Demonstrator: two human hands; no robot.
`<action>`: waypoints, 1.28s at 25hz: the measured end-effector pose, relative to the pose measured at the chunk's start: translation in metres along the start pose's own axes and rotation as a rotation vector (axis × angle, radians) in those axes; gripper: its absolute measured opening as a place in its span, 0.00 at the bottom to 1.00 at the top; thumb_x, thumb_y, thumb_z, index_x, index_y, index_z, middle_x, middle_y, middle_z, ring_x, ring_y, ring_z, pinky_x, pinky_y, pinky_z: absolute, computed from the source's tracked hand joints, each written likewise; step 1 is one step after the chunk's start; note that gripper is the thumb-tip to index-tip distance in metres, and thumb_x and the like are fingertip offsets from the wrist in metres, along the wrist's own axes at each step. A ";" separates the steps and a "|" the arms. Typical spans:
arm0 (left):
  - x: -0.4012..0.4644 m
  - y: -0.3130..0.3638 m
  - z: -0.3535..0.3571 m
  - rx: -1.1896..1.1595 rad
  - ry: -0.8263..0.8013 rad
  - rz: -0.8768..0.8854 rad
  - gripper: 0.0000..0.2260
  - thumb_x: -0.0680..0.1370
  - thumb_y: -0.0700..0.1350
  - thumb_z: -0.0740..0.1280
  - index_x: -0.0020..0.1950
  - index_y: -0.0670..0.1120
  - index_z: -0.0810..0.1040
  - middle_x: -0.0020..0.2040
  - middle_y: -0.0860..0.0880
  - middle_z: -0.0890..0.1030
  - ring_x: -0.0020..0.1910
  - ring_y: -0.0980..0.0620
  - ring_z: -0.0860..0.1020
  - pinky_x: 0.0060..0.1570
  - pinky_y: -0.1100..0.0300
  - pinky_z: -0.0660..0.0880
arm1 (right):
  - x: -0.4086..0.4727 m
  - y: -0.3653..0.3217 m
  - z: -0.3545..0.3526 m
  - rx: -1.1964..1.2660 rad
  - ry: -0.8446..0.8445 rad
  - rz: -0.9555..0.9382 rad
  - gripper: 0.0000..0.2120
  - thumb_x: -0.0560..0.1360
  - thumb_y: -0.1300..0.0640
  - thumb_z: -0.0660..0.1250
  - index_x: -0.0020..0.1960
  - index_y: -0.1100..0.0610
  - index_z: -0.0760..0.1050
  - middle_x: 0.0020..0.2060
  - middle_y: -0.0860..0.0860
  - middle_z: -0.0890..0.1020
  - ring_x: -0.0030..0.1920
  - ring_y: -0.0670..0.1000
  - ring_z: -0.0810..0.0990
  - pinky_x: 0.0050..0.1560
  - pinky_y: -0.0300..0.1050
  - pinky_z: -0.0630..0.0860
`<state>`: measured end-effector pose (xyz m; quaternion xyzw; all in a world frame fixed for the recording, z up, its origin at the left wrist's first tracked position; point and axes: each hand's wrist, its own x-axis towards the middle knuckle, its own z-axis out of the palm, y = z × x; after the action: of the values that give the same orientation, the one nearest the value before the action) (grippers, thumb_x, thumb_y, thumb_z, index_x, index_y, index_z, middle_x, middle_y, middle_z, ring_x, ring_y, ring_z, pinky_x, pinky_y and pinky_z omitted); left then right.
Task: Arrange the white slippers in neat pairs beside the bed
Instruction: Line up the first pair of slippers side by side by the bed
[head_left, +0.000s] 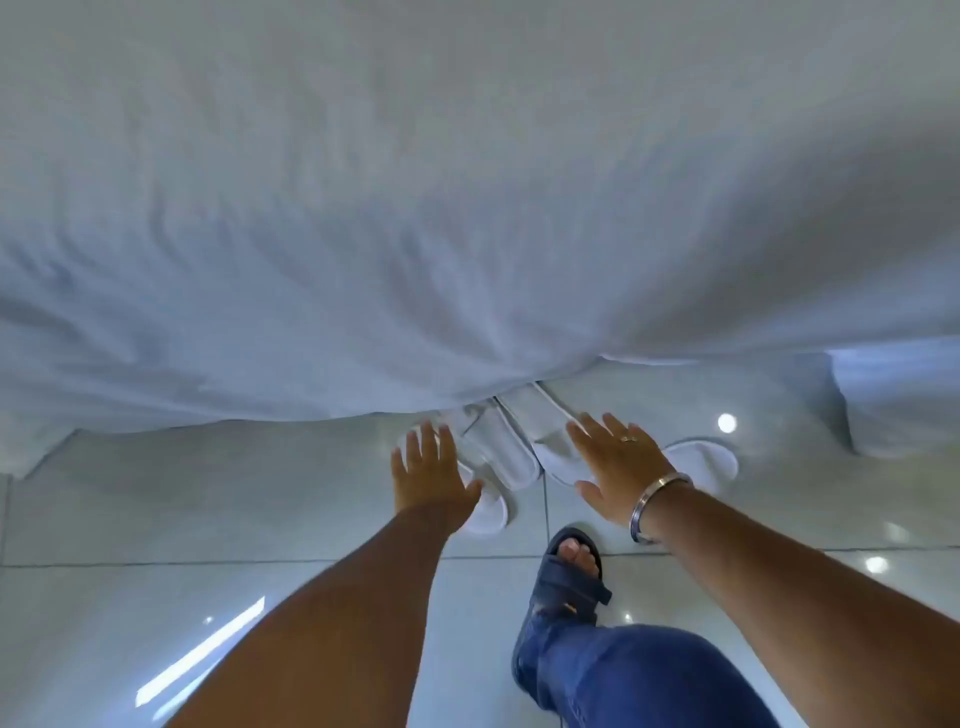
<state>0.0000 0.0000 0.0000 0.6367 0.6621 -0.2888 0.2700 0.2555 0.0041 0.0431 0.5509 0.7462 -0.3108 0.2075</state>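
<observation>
While both forearms extend toward 12 o'clock, the left hand (431, 473) and right hand (615, 467) hover with fingers spread flat, grasping nothing. Four white slippers (511, 452) lie on the glossy tiled floor (208, 519) at the hem of the white bed sheet (415, 234). One slipper sits under the left hand, two lie side by side between the hands, and one lies at 3 o'clock of the right hand. A metal bangle (655, 506) circles the right wrist. A dark blue sandal (569, 587) stands at 6 o'clock of the slippers.
</observation>
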 end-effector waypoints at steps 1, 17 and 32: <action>0.029 -0.002 0.032 0.006 -0.057 -0.025 0.52 0.72 0.75 0.55 0.79 0.42 0.35 0.80 0.41 0.37 0.80 0.40 0.41 0.77 0.42 0.44 | 0.031 0.003 0.023 -0.026 -0.047 -0.032 0.31 0.77 0.47 0.60 0.75 0.53 0.51 0.76 0.53 0.56 0.75 0.59 0.57 0.73 0.58 0.60; 0.151 -0.066 0.232 -0.170 0.120 0.038 0.70 0.54 0.84 0.55 0.75 0.39 0.26 0.76 0.40 0.26 0.76 0.42 0.27 0.77 0.46 0.38 | 0.211 -0.075 0.238 -0.161 -0.069 0.050 0.36 0.78 0.51 0.60 0.76 0.55 0.40 0.78 0.53 0.40 0.76 0.62 0.49 0.72 0.57 0.60; 0.166 -0.351 0.213 0.211 0.156 0.373 0.66 0.58 0.83 0.56 0.78 0.43 0.32 0.79 0.44 0.31 0.77 0.45 0.31 0.78 0.44 0.40 | 0.243 -0.287 0.288 -0.043 0.063 -0.078 0.34 0.74 0.47 0.64 0.74 0.54 0.53 0.77 0.58 0.51 0.67 0.63 0.65 0.61 0.54 0.71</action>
<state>-0.3605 -0.0486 -0.2530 0.7932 0.5177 -0.2513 0.1990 -0.1014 -0.0838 -0.2555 0.5261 0.7799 -0.2851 0.1835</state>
